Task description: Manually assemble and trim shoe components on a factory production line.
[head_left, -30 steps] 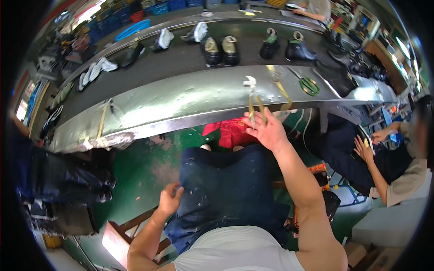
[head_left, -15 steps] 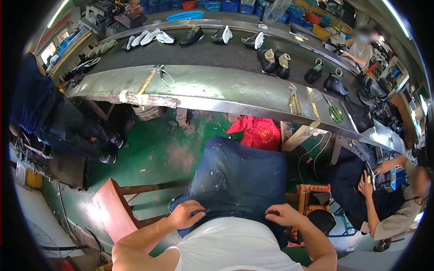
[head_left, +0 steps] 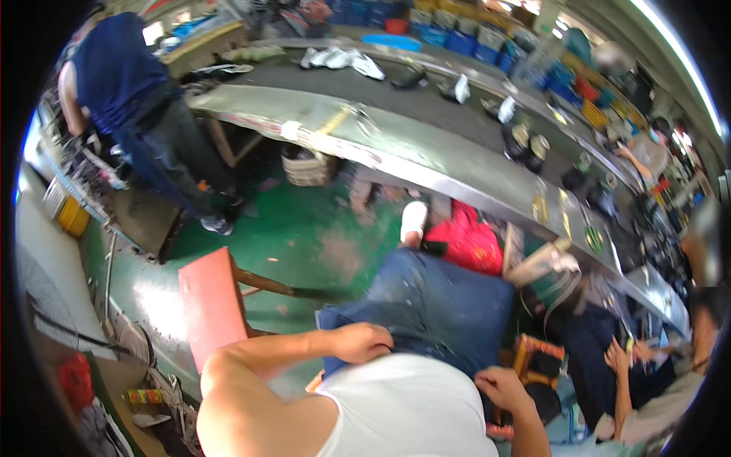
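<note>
While well apart from bench edge [head_left: 426, 180], hands [head_left: 362, 343] at trousers [head_left: 449, 305], green floor [head_left: 327, 247] leftward

Legible markings: none. The red cloth [head_left: 466, 238], right of centre in the frame, is faintly printed in a yellowish tone (too blurred to resolve into characters). The small yellow-and-red container [head_left: 144, 396], at the lower left of the frame, is patterned in patches of colour, its details likewise unreadable.

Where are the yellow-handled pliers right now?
In the head view, right of centre, the yellow-handled pliers lie on the metal ledge, left of the yellow strip and green-handled scissors.
</note>
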### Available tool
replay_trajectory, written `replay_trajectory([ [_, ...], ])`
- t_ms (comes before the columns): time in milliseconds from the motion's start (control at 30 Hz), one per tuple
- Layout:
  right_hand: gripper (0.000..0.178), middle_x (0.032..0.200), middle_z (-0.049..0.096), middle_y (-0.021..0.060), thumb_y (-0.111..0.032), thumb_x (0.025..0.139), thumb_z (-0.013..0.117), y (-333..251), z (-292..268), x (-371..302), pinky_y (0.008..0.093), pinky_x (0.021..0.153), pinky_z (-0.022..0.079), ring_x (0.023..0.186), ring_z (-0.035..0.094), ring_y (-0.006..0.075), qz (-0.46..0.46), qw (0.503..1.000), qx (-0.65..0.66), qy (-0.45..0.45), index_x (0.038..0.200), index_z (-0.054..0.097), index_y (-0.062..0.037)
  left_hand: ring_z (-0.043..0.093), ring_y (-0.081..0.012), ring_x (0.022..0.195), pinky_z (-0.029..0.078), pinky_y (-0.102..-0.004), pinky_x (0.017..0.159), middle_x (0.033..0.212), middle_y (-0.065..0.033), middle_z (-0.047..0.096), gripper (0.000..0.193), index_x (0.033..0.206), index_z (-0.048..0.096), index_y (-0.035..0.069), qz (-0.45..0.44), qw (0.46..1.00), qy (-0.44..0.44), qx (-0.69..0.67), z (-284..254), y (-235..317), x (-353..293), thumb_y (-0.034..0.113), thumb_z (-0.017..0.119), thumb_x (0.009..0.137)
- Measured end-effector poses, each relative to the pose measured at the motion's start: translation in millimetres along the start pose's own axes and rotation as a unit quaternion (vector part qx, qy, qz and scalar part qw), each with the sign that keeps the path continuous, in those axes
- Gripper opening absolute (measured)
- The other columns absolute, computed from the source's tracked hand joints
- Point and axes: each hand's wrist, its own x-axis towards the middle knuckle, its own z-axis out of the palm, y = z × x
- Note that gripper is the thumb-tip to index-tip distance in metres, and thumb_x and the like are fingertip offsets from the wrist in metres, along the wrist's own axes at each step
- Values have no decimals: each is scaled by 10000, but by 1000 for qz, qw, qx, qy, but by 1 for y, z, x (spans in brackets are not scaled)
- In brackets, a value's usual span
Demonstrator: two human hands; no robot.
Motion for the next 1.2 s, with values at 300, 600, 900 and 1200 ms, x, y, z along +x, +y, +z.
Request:
replay_trajectory([
  [300,112,751,645,45,-114,883,642,-3,-14,-19,274,642,492,703,619,114,134,981,128,-60,891,664,-5,605,-152,811,537,-313,682,889,-61,645,245,1042,634,-5,-193,916,-257,-239,-45,54,14,228,600,972],
  [600,432,1165,621,233,-287,940,592,152,32,20,439,944,457,1112,582,409,163,919,-125,336,1257,529,-1,604,-374,1143,473,-432,952,1267,-249,601,580,1217,595,-80,-465,879,99,-30,2,-255,19,422,470,955],
  [900,292,971,676,235,-251,933,602,164,52,-18,439,814,515,936,650,423,255,945,-33,203,1134,617,-40,549,-395,1212,435,-465,1022,1287,-230,588,543,1242,625,46,-522,839,-36,148,-4,-161,44,479,451,966],
  [1200,170,873,687,187,-188,880,616,51,-52,-16,406,714,523,825,672,359,182,977,-76,-84,956,685,-54,636,-405,1025,504,-483,894,1053,-222,678,409,1161,639,75,-458,846,84,258,-77,-41,51,405,519,950],
])
